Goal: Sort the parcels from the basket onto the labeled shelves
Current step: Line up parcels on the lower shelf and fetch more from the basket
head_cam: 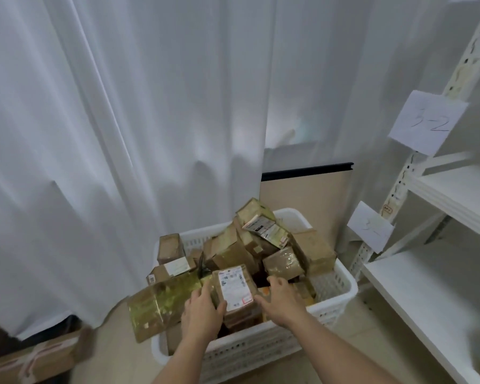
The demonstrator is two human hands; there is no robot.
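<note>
A white plastic basket (341,293) on the floor is heaped with several brown cardboard parcels wrapped in tape. At the front of the heap lies a small parcel (234,288) with a white shipping label facing up. My left hand (203,311) grips its left side, thumb on the label's lower edge. My right hand (281,299) reaches in from the right with fingers spread, touching the parcel's right edge. White shelves (416,289) stand at the right, with paper labels reading "3-2" (427,121) and a lower one (370,227) that is blurred.
A large taped parcel (161,306) overhangs the basket's left front corner. Another cardboard box (36,356) lies on the floor at the lower left. White curtains (122,134) hang behind the basket. A beige panel (308,189) with a black top stands behind it.
</note>
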